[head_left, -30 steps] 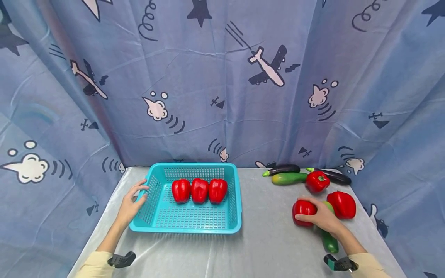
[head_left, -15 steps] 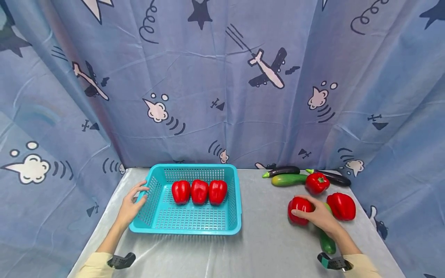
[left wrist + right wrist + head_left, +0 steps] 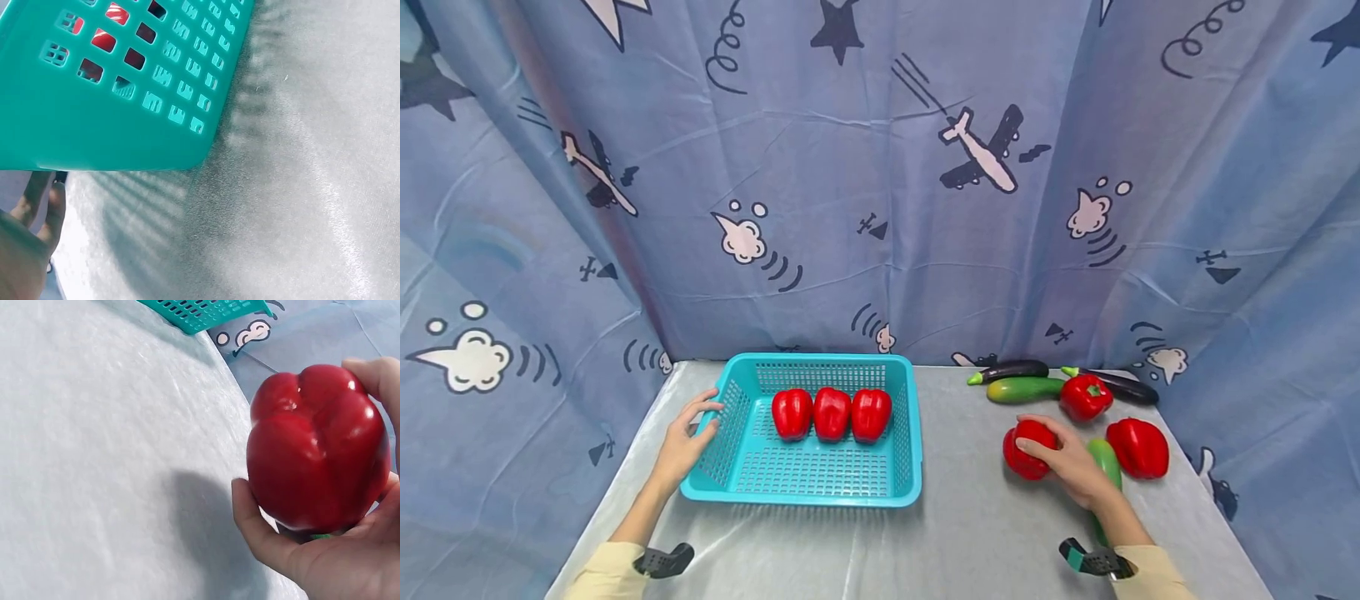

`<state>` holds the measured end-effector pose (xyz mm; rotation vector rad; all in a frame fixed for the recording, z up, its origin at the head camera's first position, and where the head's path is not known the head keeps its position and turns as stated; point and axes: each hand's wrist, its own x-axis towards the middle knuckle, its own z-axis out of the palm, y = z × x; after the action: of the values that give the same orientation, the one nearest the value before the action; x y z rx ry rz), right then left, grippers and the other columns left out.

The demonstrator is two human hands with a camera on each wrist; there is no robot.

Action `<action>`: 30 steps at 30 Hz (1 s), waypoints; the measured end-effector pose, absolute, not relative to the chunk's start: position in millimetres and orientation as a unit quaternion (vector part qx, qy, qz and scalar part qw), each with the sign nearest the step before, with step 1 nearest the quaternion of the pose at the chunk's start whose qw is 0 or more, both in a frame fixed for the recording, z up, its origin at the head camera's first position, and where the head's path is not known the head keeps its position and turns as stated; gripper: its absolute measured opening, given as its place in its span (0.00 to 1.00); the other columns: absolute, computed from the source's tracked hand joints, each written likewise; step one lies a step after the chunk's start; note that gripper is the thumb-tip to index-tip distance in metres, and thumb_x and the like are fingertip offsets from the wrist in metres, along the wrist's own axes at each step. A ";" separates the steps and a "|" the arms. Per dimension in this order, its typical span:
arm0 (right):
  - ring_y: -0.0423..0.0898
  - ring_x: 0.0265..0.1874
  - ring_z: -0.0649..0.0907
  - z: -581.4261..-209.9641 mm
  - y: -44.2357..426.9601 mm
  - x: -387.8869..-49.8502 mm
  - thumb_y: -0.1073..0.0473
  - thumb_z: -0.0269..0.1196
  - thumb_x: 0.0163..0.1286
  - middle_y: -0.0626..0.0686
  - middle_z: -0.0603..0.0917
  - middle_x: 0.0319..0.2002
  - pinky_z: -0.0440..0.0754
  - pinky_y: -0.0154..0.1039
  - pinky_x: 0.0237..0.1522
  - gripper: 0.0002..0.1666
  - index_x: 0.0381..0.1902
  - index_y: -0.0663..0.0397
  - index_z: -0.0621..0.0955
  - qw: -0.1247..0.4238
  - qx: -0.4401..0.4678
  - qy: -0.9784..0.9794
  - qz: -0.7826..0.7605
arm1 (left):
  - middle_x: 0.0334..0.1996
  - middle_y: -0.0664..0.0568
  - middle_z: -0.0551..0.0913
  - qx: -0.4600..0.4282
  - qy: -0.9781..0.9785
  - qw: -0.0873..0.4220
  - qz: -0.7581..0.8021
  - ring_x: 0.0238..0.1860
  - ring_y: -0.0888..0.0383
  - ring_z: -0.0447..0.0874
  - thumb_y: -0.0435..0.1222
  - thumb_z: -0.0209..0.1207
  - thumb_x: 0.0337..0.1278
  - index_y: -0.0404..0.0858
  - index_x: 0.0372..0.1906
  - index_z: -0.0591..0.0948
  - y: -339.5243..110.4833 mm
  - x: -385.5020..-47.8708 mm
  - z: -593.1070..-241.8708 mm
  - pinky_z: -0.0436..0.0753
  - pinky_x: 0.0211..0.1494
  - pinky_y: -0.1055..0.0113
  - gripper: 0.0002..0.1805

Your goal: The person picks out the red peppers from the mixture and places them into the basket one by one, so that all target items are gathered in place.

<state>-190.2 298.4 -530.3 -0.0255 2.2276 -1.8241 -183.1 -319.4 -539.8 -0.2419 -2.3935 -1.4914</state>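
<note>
My right hand [image 3: 1072, 467] grips a red bell pepper [image 3: 1028, 450], fingers and thumb spread around its sides. In the right wrist view the lobed end of this bell pepper [image 3: 319, 450] faces the camera, and a shadow falls on the tabletop beside it. At the left rim of a turquoise basket [image 3: 801, 498], my left hand [image 3: 681, 446] rests with relaxed, parted fingers. The left wrist view shows fingers [image 3: 53, 215] at the basket's edge, their tips partly hidden by it. Inside the basket three red bell peppers [image 3: 832, 414] sit side by side in a row.
At the back right lie two eggplants [image 3: 1011, 371], a green cucumber-like vegetable [image 3: 1022, 389] and a red bell pepper [image 3: 1086, 397]. Another red bell pepper [image 3: 1138, 448] is near the right edge, beside a long green vegetable [image 3: 1105, 465] partly behind my right forearm. A patterned curtain [image 3: 880, 208] surrounds the table.
My right hand has carried the red bell pepper leftward, away from the other vegetables, and more of the long green vegetable shows. My left hand and the basket stay in place.
</note>
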 end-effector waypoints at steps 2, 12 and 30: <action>0.63 0.62 0.67 -530.9 294.7 -190.7 0.54 0.67 0.71 0.65 0.65 0.67 0.82 0.48 0.49 0.39 0.74 0.57 0.64 0.135 0.000 0.764 -0.631 | 0.70 0.36 0.68 -0.084 -0.836 0.155 -0.519 0.70 0.36 0.63 0.23 0.56 0.69 0.27 0.56 0.80 -319.3 -183.5 -539.6 0.71 0.52 0.79 0.13; 0.64 0.67 0.62 -525.7 281.6 -191.8 0.46 0.65 0.73 0.64 0.63 0.70 0.79 0.52 0.53 0.41 0.77 0.51 0.63 0.137 0.011 0.781 -0.610 | 0.70 0.36 0.68 -0.081 -0.836 0.152 -0.522 0.70 0.37 0.64 0.24 0.57 0.69 0.28 0.56 0.80 -317.8 -185.0 -537.5 0.71 0.51 0.79 0.14; 0.62 0.65 0.65 -493.2 230.7 -215.6 0.54 0.66 0.72 0.63 0.67 0.67 0.80 0.48 0.52 0.35 0.72 0.56 0.69 0.108 -0.069 0.765 -0.632 | 0.70 0.35 0.68 -0.083 -0.831 0.158 -0.527 0.69 0.35 0.64 0.23 0.56 0.69 0.26 0.55 0.80 -319.7 -185.0 -541.4 0.73 0.51 0.78 0.13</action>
<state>-215.6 230.7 -493.2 -0.2037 2.2494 -1.8586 -185.0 -319.7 -541.4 -0.2386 -2.3773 -1.5073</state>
